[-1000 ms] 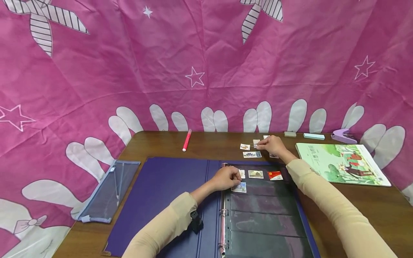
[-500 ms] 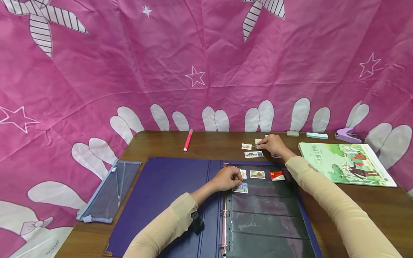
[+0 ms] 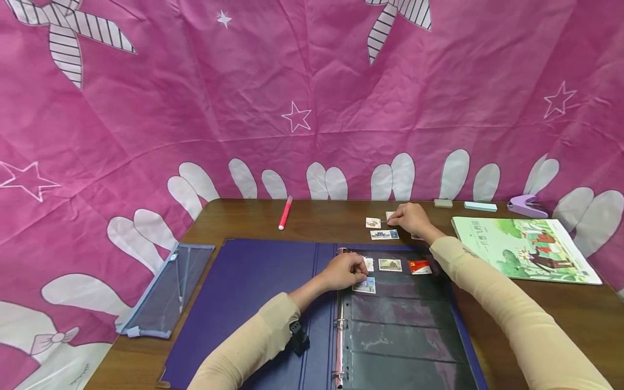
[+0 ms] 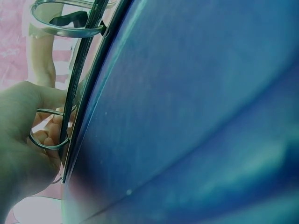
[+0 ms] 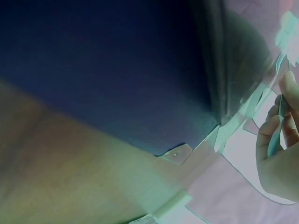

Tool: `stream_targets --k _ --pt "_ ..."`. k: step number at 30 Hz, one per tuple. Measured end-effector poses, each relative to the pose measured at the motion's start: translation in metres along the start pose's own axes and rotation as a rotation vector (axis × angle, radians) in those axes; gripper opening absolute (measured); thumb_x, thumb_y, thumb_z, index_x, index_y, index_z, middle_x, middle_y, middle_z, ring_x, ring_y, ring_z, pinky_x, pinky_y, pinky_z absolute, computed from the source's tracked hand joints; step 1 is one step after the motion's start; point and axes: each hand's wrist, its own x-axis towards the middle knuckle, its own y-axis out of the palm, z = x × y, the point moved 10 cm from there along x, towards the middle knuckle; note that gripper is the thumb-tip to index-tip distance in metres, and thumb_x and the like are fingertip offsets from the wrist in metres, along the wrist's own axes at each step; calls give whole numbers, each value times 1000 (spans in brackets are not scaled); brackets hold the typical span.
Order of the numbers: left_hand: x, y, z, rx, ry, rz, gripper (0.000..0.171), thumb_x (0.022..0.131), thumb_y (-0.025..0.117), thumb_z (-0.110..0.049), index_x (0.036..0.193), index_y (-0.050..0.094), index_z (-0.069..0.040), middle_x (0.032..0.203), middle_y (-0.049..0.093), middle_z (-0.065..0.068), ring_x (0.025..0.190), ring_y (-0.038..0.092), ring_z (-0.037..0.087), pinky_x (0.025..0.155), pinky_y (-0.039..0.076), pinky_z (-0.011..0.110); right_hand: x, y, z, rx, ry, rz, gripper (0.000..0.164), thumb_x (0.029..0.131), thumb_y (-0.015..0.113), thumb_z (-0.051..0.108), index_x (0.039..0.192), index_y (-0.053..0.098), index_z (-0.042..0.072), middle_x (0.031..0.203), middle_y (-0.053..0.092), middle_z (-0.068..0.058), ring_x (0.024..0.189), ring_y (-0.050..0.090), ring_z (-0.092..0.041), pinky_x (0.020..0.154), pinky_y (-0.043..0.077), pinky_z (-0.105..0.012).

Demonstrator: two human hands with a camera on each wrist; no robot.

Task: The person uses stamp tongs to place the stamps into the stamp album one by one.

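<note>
In the head view an open blue ring binder (image 3: pixel 263 281) shows a black stamp page (image 3: pixel 400 309) with clear pocket rows. My left hand (image 3: pixel 343 270) pinches at the page's upper left, fingertips at a pocket edge beside a blue-toned stamp (image 3: pixel 365 286). A building stamp (image 3: pixel 390 265) and a red stamp (image 3: pixel 420 267) sit in the top row. Beyond the binder, my right hand (image 3: pixel 411 219) holds slim tweezers (image 5: pixel 276 133), their tips near loose stamps, among them a small one (image 3: pixel 373 222) and a long one (image 3: pixel 384 234). My fingers partly hide other stamps.
A red marker (image 3: pixel 285 213) lies at the back of the table. To the left is a mesh zip pouch (image 3: pixel 163 292). A green picture book (image 3: pixel 526 249), a purple stapler-like tool (image 3: pixel 527 206), a pale blue bar (image 3: pixel 480 206) and a greyish eraser-like block (image 3: pixel 443 203) are at the right.
My right hand has stayed among the loose stamps, with only a slight shift of its fingers over them. The left hand keeps its place on the page. The view has shifted slightly.
</note>
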Motion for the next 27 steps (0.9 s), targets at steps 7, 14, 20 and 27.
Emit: stream_targets --k 7,14,20,27 --pt "2 6 -5 -4 32 12 4 80 67 -10 83 66 -7 82 66 4 63 48 -1 71 37 16 -11 -17 -13 80 61 -56 14 79 72 17 85 76 5 85 70 -13 79 62 -28 63 42 -27" --pt "2 0 -5 39 56 -5 4 79 68 -9 83 65 -10 77 64 3 62 43 -1 69 35 16 -25 -35 0 185 60 -58 14 81 71 17 87 76 5 88 69 -12 73 58 -11 65 41 -21" --pt "3 -4 -8 52 91 -28 4 80 67 -10 84 65 -9 73 60 4 61 41 -1 65 33 15 -53 -32 11 212 26 80 12 79 72 17 84 76 6 91 71 -11 90 63 -23 78 49 -34" --pt "3 -1 -6 56 89 -33 7 83 64 -14 84 66 -7 71 59 3 59 41 0 63 33 15 -89 -10 16 245 -22 217 10 75 74 14 79 76 5 78 70 -7 80 62 -15 75 49 -28"
